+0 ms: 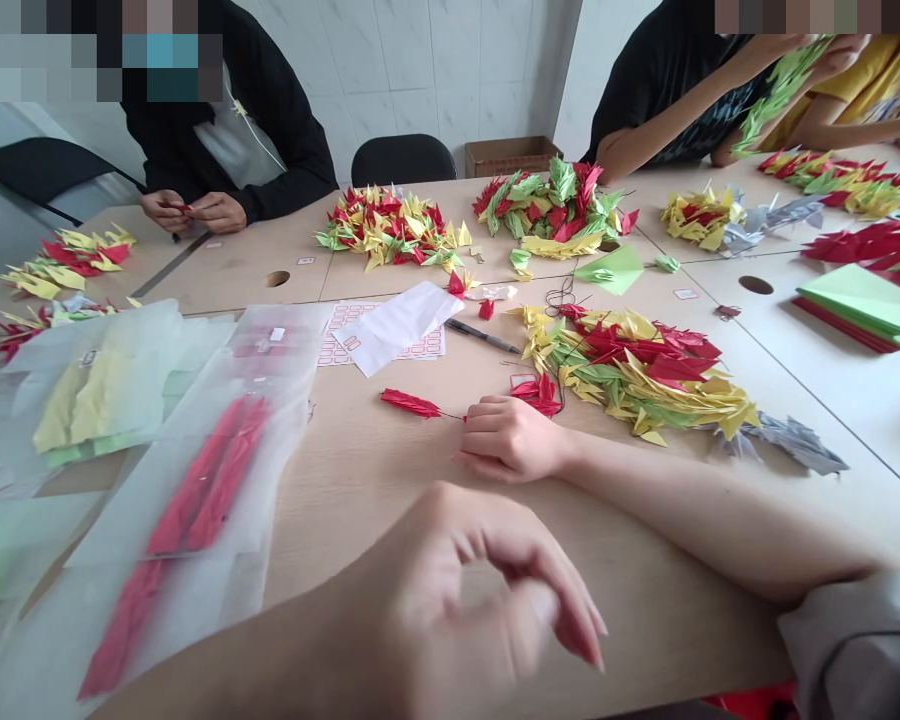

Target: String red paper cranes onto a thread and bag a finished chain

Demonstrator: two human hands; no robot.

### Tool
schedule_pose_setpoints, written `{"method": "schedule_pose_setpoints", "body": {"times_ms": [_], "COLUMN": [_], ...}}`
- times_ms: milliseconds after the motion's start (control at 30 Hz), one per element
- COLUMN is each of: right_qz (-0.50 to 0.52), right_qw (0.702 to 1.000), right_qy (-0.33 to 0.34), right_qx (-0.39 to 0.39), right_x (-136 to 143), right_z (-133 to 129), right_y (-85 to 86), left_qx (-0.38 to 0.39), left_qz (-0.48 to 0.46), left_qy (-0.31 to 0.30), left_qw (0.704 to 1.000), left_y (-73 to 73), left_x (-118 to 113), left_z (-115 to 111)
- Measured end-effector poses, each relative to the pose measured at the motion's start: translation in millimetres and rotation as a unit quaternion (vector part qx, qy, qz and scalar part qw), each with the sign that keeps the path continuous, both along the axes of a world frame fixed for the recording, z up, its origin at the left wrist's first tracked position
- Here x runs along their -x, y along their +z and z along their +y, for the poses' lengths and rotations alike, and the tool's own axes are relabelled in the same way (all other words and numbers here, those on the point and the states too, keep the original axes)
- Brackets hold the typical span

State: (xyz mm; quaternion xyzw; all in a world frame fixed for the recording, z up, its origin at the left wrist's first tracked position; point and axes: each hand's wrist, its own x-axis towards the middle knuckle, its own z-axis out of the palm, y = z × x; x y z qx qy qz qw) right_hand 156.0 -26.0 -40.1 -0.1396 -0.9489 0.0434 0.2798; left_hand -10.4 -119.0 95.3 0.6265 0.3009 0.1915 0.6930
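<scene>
My right hand (514, 437) rests on the table as a closed fist. A thin dark thread (452, 415) runs into its fingers from a strand of folded red paper (411, 403) on the left. Just behind the fist lie more red folded papers (541, 393). Closer to the camera, my left hand (487, 600) is raised and blurred, thumb and fingers curled into a ring. Anything pinched there is too small or blurred to make out. To the right, a heap of red, yellow and green folded paper cranes (637, 365) sits beside my right forearm.
Clear plastic sleeves (270, 490) with red and yellow strands cover the left side. A pen (484, 335), white paper (401, 325) and label sheets (334, 345) lie mid-table. Crane piles (394, 225) stand further back. Green paper sheets (866, 300) lie right. Several people sit opposite.
</scene>
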Motion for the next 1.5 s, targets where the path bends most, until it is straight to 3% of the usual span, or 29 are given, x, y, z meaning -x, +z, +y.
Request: {"method": "schedule_pose_setpoints", "body": {"times_ms": [100, 200, 400, 467, 567, 733, 800, 933, 1067, 1267, 1500], "right_qz": [0.000, 0.014, -0.073, -0.114, -0.145, -0.174, -0.173, -0.152, -0.089, 0.029, 0.118], "right_qw": [1.000, 0.997, 0.976, 0.970, 0.966, 0.963, 0.964, 0.967, 0.963, 0.922, 0.921], "right_qy": [-0.005, -0.038, -0.161, -0.168, -0.168, -0.168, -0.164, -0.152, -0.134, -0.159, -0.162], "right_qx": [0.008, 0.059, 0.129, 0.133, 0.132, 0.119, 0.121, 0.136, 0.215, 0.353, 0.335], "right_x": [-0.2, -3.3, -19.1, -23.0, -25.0, -23.6, -23.3, -23.1, -22.1, -19.4, -19.5], "right_z": [-0.6, 1.3, 12.8, 16.0, 19.1, 22.9, 24.8, 27.5, 26.4, 23.2, 22.7], "right_y": [5.1, 21.3, 52.5, 51.6, 42.8, 31.6, 30.8, 31.5, 31.5, 32.8, 37.3], "left_qx": [-0.160, -0.286, -0.389, -0.439, -0.490, -0.412, -0.343, -0.157, -0.048, 0.018, 0.014], "left_qz": [0.053, 0.027, 0.143, 0.173, 0.214, 0.198, 0.192, 0.156, 0.111, 0.065, 0.052], "left_qy": [-0.083, -0.124, -0.016, -0.013, 0.070, 0.237, 0.271, 0.293, 0.308, 0.303, 0.299], "left_qw": [0.982, 0.950, 0.910, 0.881, 0.842, 0.857, 0.879, 0.930, 0.944, 0.950, 0.953], "left_y": [-4.7, -17.7, -55.4, -71.2, -92.0, -110.5, -115.2, -124.6, -130.1, -124.2, -120.1], "left_x": [-0.1, 0.7, -4.6, -6.2, -2.4, 9.9, 11.2, 9.7, 8.8, 9.9, 13.8], "left_z": [-2.3, 3.5, 22.4, 28.1, 39.2, 59.8, 64.9, 70.2, 74.2, 79.8, 81.6]}}
